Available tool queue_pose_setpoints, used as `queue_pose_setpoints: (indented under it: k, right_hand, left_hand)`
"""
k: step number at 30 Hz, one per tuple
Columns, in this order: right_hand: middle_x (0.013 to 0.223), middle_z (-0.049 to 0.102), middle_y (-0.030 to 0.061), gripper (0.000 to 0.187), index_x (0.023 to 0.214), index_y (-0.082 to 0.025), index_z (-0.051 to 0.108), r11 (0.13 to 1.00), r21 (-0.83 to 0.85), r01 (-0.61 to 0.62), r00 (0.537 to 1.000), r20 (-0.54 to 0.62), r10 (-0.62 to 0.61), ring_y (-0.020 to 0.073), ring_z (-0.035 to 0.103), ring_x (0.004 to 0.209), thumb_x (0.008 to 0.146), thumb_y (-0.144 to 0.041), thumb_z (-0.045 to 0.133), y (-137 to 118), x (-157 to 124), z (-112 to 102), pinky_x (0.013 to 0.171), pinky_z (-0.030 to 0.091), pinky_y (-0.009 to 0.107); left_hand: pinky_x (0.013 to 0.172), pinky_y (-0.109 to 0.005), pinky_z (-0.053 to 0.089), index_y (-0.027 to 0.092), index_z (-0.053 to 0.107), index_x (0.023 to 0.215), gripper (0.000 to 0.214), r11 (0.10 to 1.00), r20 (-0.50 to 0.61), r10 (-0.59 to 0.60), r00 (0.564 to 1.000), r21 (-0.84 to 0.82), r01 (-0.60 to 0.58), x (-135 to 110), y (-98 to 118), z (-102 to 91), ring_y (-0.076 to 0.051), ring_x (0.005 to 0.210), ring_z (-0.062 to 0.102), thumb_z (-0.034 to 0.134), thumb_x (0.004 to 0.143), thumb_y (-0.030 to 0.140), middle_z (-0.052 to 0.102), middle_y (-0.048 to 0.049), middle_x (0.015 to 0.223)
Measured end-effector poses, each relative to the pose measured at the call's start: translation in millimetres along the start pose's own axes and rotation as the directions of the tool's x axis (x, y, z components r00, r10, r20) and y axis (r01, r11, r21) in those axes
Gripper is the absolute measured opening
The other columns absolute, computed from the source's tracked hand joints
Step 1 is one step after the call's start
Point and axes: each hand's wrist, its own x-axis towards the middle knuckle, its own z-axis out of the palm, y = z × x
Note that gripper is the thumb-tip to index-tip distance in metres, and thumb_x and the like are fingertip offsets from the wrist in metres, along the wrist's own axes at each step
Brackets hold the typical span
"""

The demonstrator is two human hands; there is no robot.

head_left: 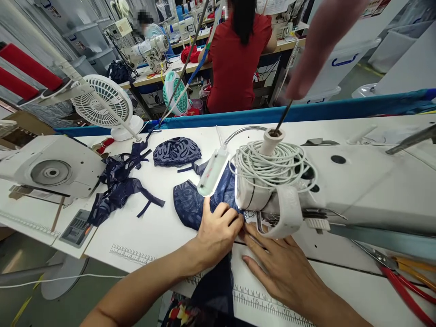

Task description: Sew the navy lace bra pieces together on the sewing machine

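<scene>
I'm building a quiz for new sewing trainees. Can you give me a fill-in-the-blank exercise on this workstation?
1. The left hand grips the fabric; the right hand lies ____, palm down, beside it.
2. The cable coiled on the machine is ____.
3. The fan stands to the machine's ____.
4. The person ahead wears a ____ top.
Missing: flat; white; left; red.

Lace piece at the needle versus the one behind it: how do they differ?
The lace piece at the needle is held by the left hand and right hand; the rear lace piece lies untouched. The first hangs over the front of the table; the rear one lies wholly on it. Both are patterned navy lace.
</scene>
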Motion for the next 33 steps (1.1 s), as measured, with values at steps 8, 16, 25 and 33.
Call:
queue_pose_setpoints:
  k: [8, 16, 25, 33]
  right_hand:
    - [0.100, 0.070, 0.0078, 0.038, 0.134, -0.018, 0.056, 0.995, 0.094, -0.041, 0.999, -0.006, 0.042, 0.0235, 0.060, 0.101, 0.097, -0.024, 0.047, 18.7, -5.5, -0.9, 0.103, 0.034, 0.046]
    - [0.099, 0.068, 0.0052, 0.031, 0.121, -0.022, 0.063, 0.995, 0.090, 0.044, 0.995, 0.091, -0.052, 0.0201, 0.061, 0.091, 0.099, -0.022, 0.041, 18.7, 7.6, -1.2, 0.097, 0.033, 0.044]
    - [0.101, 0.070, 0.0044, 0.030, 0.117, -0.017, 0.064, 0.993, 0.118, -0.008, 1.000, 0.013, 0.006, 0.0207, 0.061, 0.091, 0.100, -0.022, 0.041, 11.5, 2.4, 6.3, 0.101, 0.029, 0.046]
    - [0.097, 0.072, 0.0084, 0.034, 0.125, -0.016, 0.062, 0.999, 0.050, -0.010, 1.000, 0.019, 0.009, 0.0233, 0.064, 0.091, 0.099, -0.027, 0.042, 12.2, -3.9, 8.4, 0.095, 0.034, 0.044]
  left_hand:
    - [0.111, -0.055, 0.031, 0.019, 0.062, 0.106, 0.024, 0.998, 0.002, 0.045, 0.999, 0.032, -0.045, -13.0, -12.6, 3.5, -0.018, 0.092, 0.057, 0.043, 0.096, 0.011, 0.065, -0.0035, 0.094]
    - [0.113, -0.056, 0.030, 0.018, 0.063, 0.092, 0.024, 0.997, -0.012, 0.021, 1.000, 0.077, -0.020, -6.6, -12.5, -3.2, -0.018, 0.088, 0.056, 0.041, 0.093, 0.009, 0.062, -0.0038, 0.086]
    - [0.112, -0.060, 0.027, 0.016, 0.063, 0.098, 0.024, 0.994, -0.088, 0.042, 0.995, -0.095, -0.050, -11.3, -11.4, 2.7, -0.017, 0.084, 0.057, 0.046, 0.087, 0.006, 0.065, -0.0031, 0.087]
    - [0.111, -0.063, 0.021, 0.022, 0.064, 0.106, 0.032, 0.977, -0.050, 0.125, 0.991, -0.169, -0.131, -14.2, -32.9, 10.6, -0.019, 0.089, 0.056, 0.051, 0.082, 0.006, 0.065, -0.0004, 0.082]
